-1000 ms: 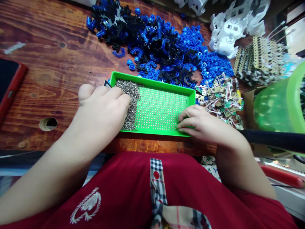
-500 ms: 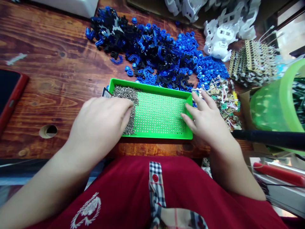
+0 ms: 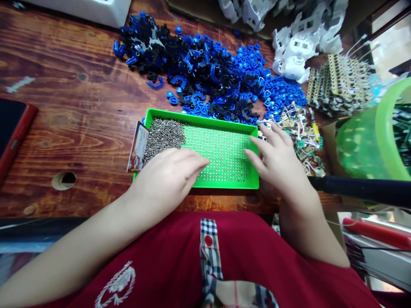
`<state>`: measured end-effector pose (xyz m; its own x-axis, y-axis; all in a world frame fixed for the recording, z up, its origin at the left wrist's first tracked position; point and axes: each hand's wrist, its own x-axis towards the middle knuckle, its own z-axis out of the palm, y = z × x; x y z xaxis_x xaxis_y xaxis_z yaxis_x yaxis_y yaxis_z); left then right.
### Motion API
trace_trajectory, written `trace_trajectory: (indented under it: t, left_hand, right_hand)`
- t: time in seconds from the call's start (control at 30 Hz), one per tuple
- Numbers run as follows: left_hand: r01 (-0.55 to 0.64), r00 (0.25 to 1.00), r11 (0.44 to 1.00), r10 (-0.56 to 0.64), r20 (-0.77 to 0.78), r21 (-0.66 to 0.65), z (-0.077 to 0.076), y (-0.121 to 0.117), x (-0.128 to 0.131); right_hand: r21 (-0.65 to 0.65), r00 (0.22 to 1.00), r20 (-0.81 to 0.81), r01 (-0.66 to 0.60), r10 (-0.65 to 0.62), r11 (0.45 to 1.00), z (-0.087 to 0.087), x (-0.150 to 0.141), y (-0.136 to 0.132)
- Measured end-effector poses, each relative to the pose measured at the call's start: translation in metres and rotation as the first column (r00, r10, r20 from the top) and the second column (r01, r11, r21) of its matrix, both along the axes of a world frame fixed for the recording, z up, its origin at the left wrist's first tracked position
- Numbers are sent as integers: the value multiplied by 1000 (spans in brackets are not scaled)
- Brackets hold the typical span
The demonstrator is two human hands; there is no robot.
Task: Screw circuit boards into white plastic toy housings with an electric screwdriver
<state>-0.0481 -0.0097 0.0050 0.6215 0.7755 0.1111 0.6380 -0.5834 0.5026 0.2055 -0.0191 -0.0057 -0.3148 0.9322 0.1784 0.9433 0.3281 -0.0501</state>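
Wooden tabletop (image 3: 96, 132), grain visible, extends beneath and beyond both sets of fingers. Heaped blue and black plastic parts (image 3: 205, 68) lie beyond the fingertips; a translucent green container (image 3: 359, 145) stands to the right of the right fingers. Green tray (image 3: 227, 185), shallow and rectangular, lies beneath the left fingers, its right wall beside the right ones. Left hand (image 3: 163, 175): fingers pressed together, tips over the tray's middle; whether anything is pinched cannot be told. Right hand (image 3: 282, 162): fingers spread, apparently empty, at the tray's right wall. Printed card (image 3: 138, 147), tilted against the tray's left end, lies beyond and to the left of the left knuckles. Loose screws (image 3: 163, 134) form a dense pile just beyond the left hand. Gridded screws (image 3: 221, 147) occupy the floor between the two hands. Judged from this distribution, most visible positions appear filled; a few dark spots below the right fingertips may be vacant, and the pile is unsorted.
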Motion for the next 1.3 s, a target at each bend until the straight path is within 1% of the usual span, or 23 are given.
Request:
trace_trajectory:
  t: [0.07,0.13,0.2,0.27,0.33,0.37,0.4,0.47,0.53,0.6,0.7,0.77,0.8,0.83,0.87,0.9,0.93,0.97,1.0,1.03,1.1,1.2,1.3]
  left_hand:
    - [17,997,986,-4,76,-167,3,0,5]
    - [13,987,932,47,155,-363,8,-1,10]
    - [-2,968,833,139,207,-554,13,-1,14]
    - [21,941,694,230,249,-720,17,-1,16]
    - [76,904,557,312,293,-827,18,0,18]
    - [96,883,507,354,308,-857,18,1,20]
    - [105,862,475,395,318,-874,18,2,21]
    - [101,820,453,467,332,-886,18,3,26]
    - [92,772,467,525,359,-880,19,4,31]
    - [68,733,505,560,386,-861,18,4,37]
    - [25,723,548,568,393,-836,16,4,43]
    - [16,755,583,526,392,-813,13,4,43]
    - [3,786,620,483,385,-785,11,4,40]
    - [-27,829,682,424,365,-731,10,5,37]
    - [-74,881,767,350,319,-637,10,6,31]
    - [-125,932,855,275,236,-503,9,7,24]
    - [-169,970,930,216,112,-327,9,9,16]
    - [-185,983,972,182,-34,-144,9,10,7]
    - [-184,966,983,181,-183,-3,9,12,-2]
    - [-174,933,981,192,-305,84,9,13,-11]
    - [-151,875,975,208,-438,162,8,15,-25]
    - [-120,858,971,206,-470,208,3,15,-34]
    - [-89,861,976,175,-477,197,-4,15,-35]
  right_hand:
    - [26,978,-204,-42,46,999,8,-3,-8]
    - [1,901,-395,-195,180,981,15,-10,-17]
    - [-26,806,-506,-370,307,929,21,-18,-24]
    - [-35,739,-560,-472,374,881,23,-25,-26]
    - [-30,697,-609,-497,379,867,22,-27,-23]
    - [-24,675,-637,-499,372,866,22,-28,-21]
    - [-18,652,-666,-499,361,867,21,-27,-18]
    - [-2,599,-731,-480,326,877,20,-26,-12]
    - [23,554,-777,-449,298,893,20,-25,-9]
    - [61,543,-789,-398,289,915,20,-25,-7]
    - [97,606,-745,-315,279,944,20,-28,-8]
    - [96,661,-700,-287,270,953,20,-27,-9]
    - [88,688,-675,-284,267,955,19,-26,-9]
    - [73,716,-645,-290,267,954,19,-23,-9]
    - [43,751,-602,-310,272,950,18,-20,-9]
    - [-2,790,-544,-336,281,942,18,-15,-8]
    - [-63,832,-474,-360,289,931,17,-10,-7]
    - [-134,866,-398,-380,301,915,17,-6,-7]
    - [-206,890,-326,-396,319,895,16,-1,-6]
    - [-269,903,-266,-407,338,873,15,2,-5]
    - [-356,908,-192,-417,372,836,15,7,-3]
    - [-429,896,-148,-440,419,789,14,8,2]
    - [-477,881,-135,-459,454,750,14,7,8]
